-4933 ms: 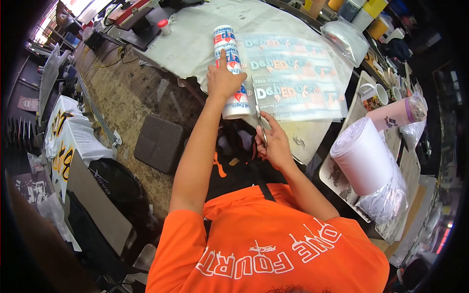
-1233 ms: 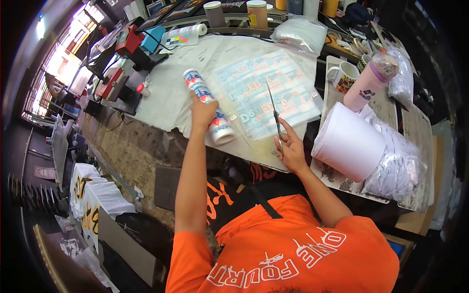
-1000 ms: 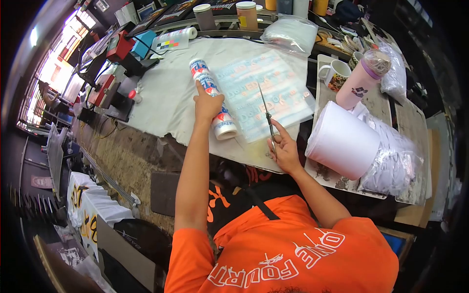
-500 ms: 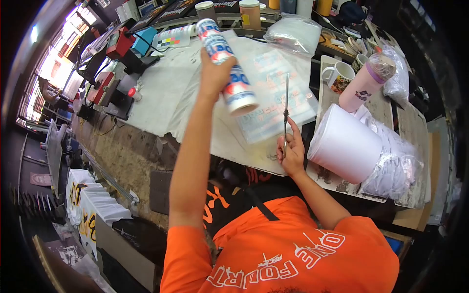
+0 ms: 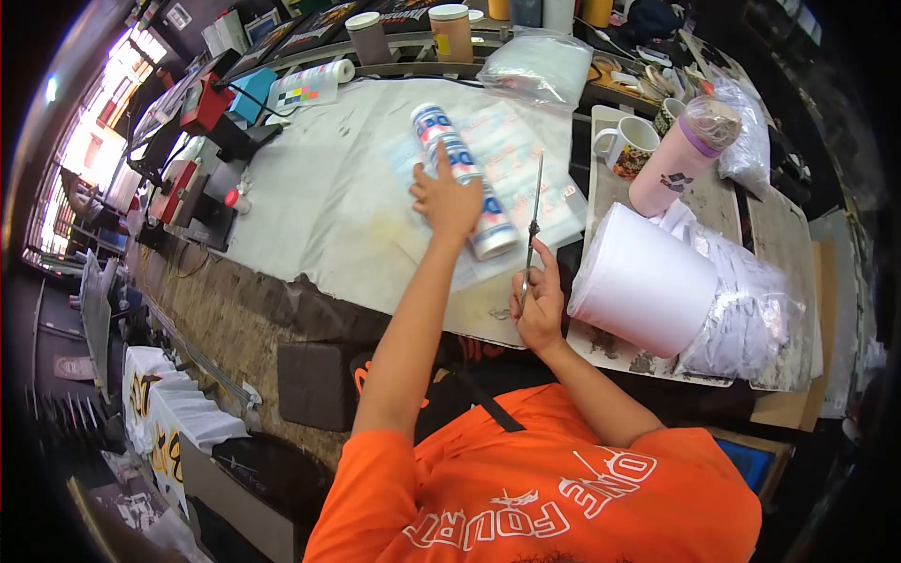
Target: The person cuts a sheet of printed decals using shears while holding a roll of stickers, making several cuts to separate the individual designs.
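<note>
A printed roll (image 5: 493, 232) with blue lettering and red marks lies tilted over flat printed film sheets (image 5: 540, 188) on the white-covered table. Across its middle rests my left hand (image 5: 452, 199), fingers spread, some reaching past the roll's left side. The palm covers part of the roll. Nearer the table's front edge, my right hand (image 5: 540, 305) grips a pair of scissors (image 5: 534, 228), blades together and pointing away from me. The scissor handles are mostly hidden by the fingers.
To the right stand a large white roll (image 5: 643, 281), a pink bottle (image 5: 680, 169) and a patterned mug (image 5: 627, 148). Behind lie a clear plastic bag (image 5: 537, 70) and two jars, one orange-brown (image 5: 452, 38). Red press machines (image 5: 205, 105) stand at the left.
My left hand has brought the roll down and slightly right onto the film sheets, and its fingers have spread. The right hand still holds the scissors; the whole view has shifted slightly.
</note>
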The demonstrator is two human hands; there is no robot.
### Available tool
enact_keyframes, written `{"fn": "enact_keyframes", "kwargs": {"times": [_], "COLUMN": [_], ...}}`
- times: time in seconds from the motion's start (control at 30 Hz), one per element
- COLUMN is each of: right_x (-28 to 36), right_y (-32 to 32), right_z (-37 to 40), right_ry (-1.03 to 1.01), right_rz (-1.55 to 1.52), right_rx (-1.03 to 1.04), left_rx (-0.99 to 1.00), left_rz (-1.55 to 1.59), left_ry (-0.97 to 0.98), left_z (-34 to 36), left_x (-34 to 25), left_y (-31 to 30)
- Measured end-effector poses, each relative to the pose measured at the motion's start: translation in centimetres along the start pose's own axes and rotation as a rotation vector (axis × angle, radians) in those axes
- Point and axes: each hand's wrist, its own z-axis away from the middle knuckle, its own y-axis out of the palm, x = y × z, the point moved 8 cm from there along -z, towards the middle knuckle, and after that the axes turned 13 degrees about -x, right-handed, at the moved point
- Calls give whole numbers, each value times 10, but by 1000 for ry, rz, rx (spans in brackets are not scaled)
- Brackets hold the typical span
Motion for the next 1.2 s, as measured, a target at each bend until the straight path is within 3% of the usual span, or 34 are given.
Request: {"fn": "enact_keyframes", "kwargs": {"times": [0.13,0.2,0.27,0.3,0.47,0.53,0.6,0.67,0.73,0.77,1.0,1.2], "right_x": [-12,-10,-2,0,-5,-2,9,8,15,15,28,-2], "right_y": [-7,-4,2,5,9,20,27,35,35,32,30,35], "right_z": [-1,-1,-1,0,2,11,29,73,103,115,141,138], "right_ry": [51,-29,9,24,60,85,185,436,434,507,494,516], "right_rz": [-102,46,52,59,-3,149,226,180,297,329,461,387], "right_rx": [-47,16,22,31,122,284,395,592,715,710,750,663], "left_rx": [-134,-180,-357,-310,-209,-237,-203,-82,-54,-64,-54,-72], "left_rz": [-51,-94,61,251,251,-75,-148,129,177,187,140,99], "left_ry": [-107,-153,9,-52,-149,-25,27,-197,-250,-243,-248,-211], "left_z": [-9,-15,-19,-16,-20,-11,-10,-6,2,5,10,9], "left_x": [105,147,165,148,149,146,159,175,173,171,182,179], "left_y": [-61,-92,-121,-135,-140,-140,-143,-145,-153,-157,-154,-149]}}
